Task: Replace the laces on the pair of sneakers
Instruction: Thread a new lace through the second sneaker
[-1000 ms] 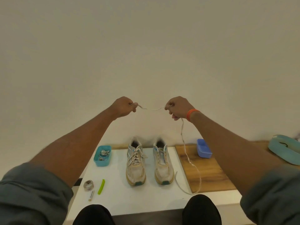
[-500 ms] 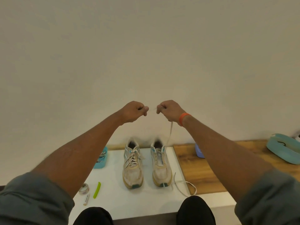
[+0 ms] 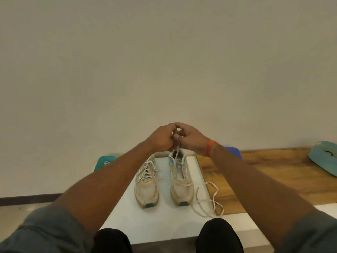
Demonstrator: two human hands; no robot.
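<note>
Left hand (image 3: 162,137) and right hand (image 3: 191,138) meet up top, both pinching the loose lace (image 3: 207,203), I think, which trails to 5 o'clock. Sneakers (image 3: 164,181) sit on the white table (image 3: 155,221), wood board (image 3: 273,172) at 3 o'clock, plain wall (image 3: 164,61) behind.

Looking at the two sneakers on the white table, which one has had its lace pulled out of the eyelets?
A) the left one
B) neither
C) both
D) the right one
D: the right sneaker shows bare eyelets and an open tongue, with a loose lace trailing beside it, while the left sneaker is criss-crossed with lace.
</note>
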